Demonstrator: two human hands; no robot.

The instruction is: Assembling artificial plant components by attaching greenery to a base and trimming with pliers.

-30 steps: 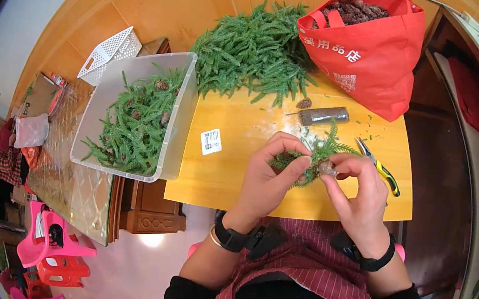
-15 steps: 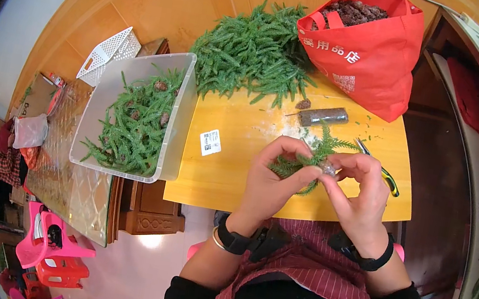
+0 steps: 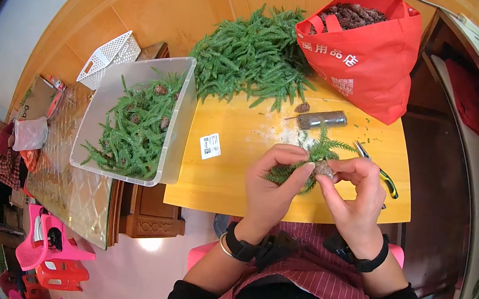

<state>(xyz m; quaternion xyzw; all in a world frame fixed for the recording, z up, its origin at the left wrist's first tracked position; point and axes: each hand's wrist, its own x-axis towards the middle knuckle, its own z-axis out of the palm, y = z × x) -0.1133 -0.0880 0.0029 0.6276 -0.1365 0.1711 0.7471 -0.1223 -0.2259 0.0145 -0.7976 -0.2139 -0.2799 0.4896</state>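
pine cone [image 3: 323, 169] at green sprig [image 3: 323, 147]: likely attaching
left hand [image 3: 271, 185] pinches sprig, right hand [image 3: 361, 194] cone; next calls for steady hands

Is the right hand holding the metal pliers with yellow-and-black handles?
No, the pliers lie on the yellow tabletop, while the right hand pinches a brown, scaly pine cone.
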